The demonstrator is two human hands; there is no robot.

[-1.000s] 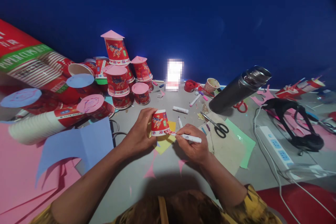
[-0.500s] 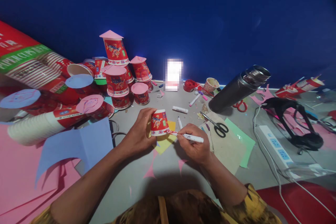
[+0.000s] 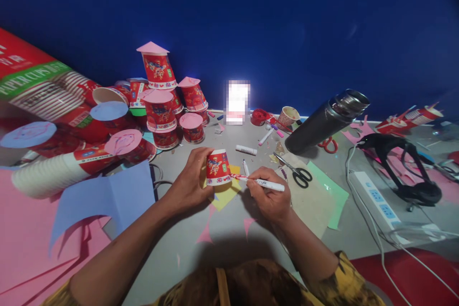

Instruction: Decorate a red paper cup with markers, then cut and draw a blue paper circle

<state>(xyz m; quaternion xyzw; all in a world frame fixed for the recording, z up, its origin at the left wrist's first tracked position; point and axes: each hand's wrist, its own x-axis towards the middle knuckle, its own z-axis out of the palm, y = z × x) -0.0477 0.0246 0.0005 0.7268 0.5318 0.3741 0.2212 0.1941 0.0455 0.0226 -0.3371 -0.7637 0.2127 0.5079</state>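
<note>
Fingers of the left hand (image 3: 191, 180) grip, over the grey worktop (image 3: 165, 244), an upturned red paper cup (image 3: 218, 167), while those of the right hand (image 3: 270, 201) pinch a slimmer white marker (image 3: 271, 184), its red-smeared tip at the cup's lower edge, contact hard to tell. The step in hand looks like colouring there; the next move would call for a still cup and light, controlled stroke.

Near the far edge of the grey table (image 3: 161, 259), red paper cups (image 3: 160, 111) (some stacked) stand left of a flask (image 3: 317, 128). Pink sheets (image 3: 25, 229) lie toward the left edge, a power strip (image 3: 375, 196) near the front.
</note>
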